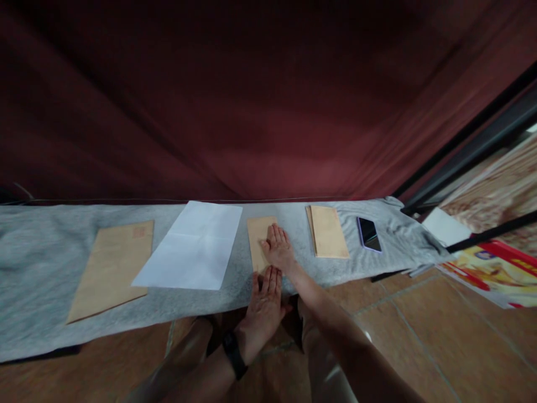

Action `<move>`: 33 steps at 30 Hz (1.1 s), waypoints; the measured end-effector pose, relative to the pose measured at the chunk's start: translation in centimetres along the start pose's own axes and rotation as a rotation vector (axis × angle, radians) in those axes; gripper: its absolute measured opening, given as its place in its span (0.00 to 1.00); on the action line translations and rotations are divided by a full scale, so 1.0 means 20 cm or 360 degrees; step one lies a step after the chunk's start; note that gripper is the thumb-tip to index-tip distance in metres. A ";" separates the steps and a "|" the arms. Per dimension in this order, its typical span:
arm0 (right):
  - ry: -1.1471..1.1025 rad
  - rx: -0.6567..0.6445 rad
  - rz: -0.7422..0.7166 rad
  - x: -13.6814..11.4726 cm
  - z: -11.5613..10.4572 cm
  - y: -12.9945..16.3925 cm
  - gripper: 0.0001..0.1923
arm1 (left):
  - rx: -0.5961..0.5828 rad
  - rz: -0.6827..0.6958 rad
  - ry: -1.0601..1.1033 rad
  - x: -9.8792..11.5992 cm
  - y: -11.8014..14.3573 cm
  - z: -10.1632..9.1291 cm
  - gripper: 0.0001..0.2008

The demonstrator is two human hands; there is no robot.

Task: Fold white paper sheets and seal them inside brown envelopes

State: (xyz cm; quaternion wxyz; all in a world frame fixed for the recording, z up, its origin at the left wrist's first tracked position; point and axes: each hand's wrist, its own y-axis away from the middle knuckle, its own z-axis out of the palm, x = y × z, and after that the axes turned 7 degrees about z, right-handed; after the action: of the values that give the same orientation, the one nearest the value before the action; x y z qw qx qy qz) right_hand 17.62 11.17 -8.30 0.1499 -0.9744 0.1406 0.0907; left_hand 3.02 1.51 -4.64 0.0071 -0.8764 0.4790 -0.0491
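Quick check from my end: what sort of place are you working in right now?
Probably a home or small office floor: a grey cloth spread over terracotta tiles against a dark red curtain, with brown envelopes, a white sheet and a phone laid out.

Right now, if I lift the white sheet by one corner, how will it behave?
The white sheet looks thin and shows fold creases, so it would probably droop and bend there. It seems very light. On the grey cloth it may drag rather than slide.

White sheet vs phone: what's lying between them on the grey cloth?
In the head view, between the white sheet and phone: a small tan envelope under the right hand, then another tan envelope.
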 end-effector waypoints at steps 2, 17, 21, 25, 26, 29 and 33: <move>-0.0017 -0.0054 -0.0028 0.02 -0.02 0.03 0.32 | -0.0001 -0.0029 -0.0005 0.01 0.01 -0.01 0.37; -0.0051 -0.0372 -0.0246 0.14 -0.20 0.27 0.30 | -0.0079 -0.0019 -0.0033 -0.03 0.04 -0.03 0.37; -0.0041 -0.0360 -0.0269 0.16 -0.22 0.31 0.30 | -0.0031 -0.0001 -0.0039 -0.05 0.05 -0.01 0.36; -0.0027 -0.0341 -0.0247 0.19 -0.21 0.31 0.30 | -0.0033 0.0003 -0.0010 -0.07 0.05 -0.01 0.36; -0.0020 -0.0333 -0.0225 0.20 -0.21 0.31 0.30 | -0.0045 -0.0015 -0.0002 -0.07 0.05 -0.01 0.37; 0.0011 -0.0294 -0.0152 0.24 -0.21 0.31 0.30 | -0.0063 -0.0099 0.0001 -0.08 0.06 0.00 0.38; 0.0052 -0.0260 -0.0069 0.28 -0.22 0.31 0.30 | -0.0040 -0.0232 -0.0031 -0.08 0.08 0.01 0.39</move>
State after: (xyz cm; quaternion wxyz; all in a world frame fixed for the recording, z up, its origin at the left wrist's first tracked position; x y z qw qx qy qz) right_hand 21.61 2.70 -6.96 0.0696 -0.9876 0.1141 0.0828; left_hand 0.93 2.00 -5.13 -0.0029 -0.9094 0.4144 -0.0350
